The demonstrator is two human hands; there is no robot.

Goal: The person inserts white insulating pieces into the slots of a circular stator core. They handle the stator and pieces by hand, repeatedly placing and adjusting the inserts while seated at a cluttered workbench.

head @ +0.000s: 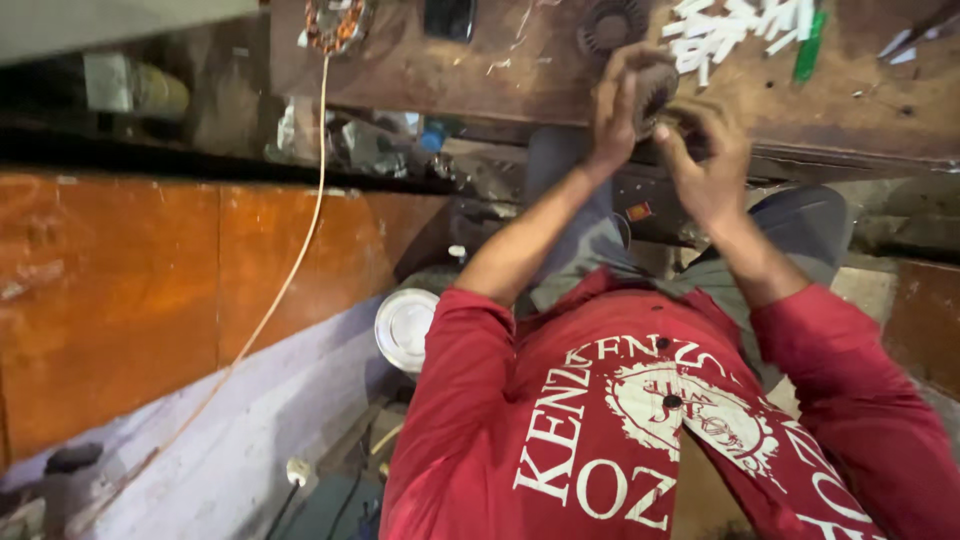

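Head view, steeply down, close

The left hand [615, 110] hides most of the dark round part [655, 88]; motion blurs both.

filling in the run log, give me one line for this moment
left hand on round dark part | right hand gripping beside it | over wooden bench

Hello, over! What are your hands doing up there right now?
Left hand and right hand both grip a dark round motor part at the wooden bench edge. White paper strips nearby. Nothing blocking.
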